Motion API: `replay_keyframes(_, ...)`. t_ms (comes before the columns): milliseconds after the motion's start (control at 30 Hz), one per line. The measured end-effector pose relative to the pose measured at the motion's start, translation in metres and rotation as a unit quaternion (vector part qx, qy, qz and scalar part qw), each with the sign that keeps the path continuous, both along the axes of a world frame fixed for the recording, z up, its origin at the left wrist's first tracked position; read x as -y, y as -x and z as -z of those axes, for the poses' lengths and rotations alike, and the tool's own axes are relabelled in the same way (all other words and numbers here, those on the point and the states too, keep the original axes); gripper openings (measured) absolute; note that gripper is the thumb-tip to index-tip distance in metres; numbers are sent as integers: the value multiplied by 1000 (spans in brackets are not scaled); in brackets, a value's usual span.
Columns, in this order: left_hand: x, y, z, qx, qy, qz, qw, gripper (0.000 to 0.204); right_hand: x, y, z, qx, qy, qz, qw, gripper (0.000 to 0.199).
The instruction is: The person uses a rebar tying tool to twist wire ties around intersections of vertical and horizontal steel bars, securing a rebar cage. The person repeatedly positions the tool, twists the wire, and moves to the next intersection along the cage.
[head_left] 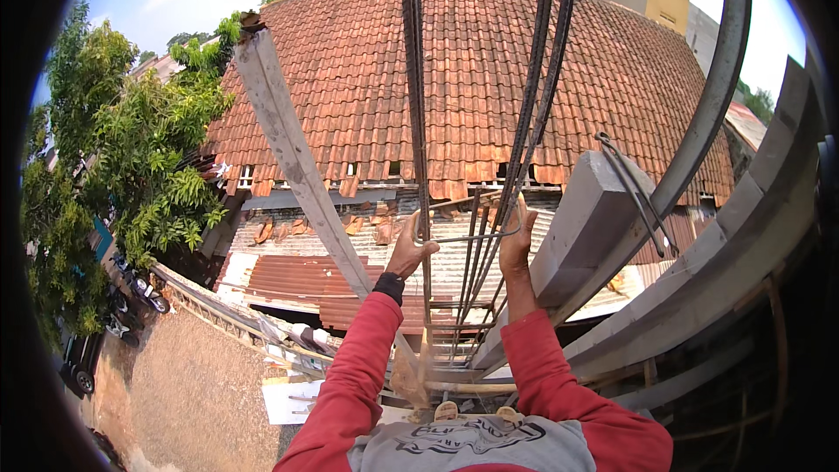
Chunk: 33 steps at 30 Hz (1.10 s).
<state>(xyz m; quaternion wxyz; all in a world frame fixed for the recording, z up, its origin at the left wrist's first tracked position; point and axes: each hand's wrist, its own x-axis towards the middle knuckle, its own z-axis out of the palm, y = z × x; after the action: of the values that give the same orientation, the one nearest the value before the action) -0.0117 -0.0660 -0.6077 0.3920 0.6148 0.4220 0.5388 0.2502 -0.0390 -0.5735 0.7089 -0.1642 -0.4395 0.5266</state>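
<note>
A bent steel rebar stirrup (472, 238), a square hoop of thin rod, lies level between my hands. My left hand (407, 246) grips its left side, close to the ribbed vertical rebar (414, 79) on that side. On the hoop's right side, my right hand (517, 245) has its fingers round the rod, beside the right-hand pair of vertical rebars (530, 105). These tall bars appear to pass through the hoop. Lower down, more rods and stirrups (461, 327) form a column cage.
Right of the cage stands a grey block wall (572, 227), with loose bent rods (631, 188) hanging over its top. A wooden post (293, 140) leans at the left. Beyond are a tiled roof (481, 79) and corrugated sheets (297, 284). Far below lies a yard (201, 376).
</note>
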Motion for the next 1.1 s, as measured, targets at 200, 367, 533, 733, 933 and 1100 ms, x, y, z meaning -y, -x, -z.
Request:
replay_keyframes(200,-12,-5,9,24,-16,30,999,142,21,-33,-3,181,-114,-44,976,112)
replay_keyframes(367,-12,-8,4,54,-29,24,998,133,23,-25,-1,150,-64,-3,987,110)
replay_keyframes(533,-6,-12,0,95,-52,15,994,110,23,-30,-8,196,-76,-29,977,119)
replay_keyframes(733,-3,-21,-5,99,-51,7,994,105,31,-35,-17,185,-50,-32,981,126)
replay_keyframes(933,-1,-14,-3,79,-49,21,995,113,41,-33,-24,214,-39,-62,974,109)
replay_keyframes(1100,4,-7,-6,109,5,58,992,133,37,-37,-20,180,-28,-55,982,113)
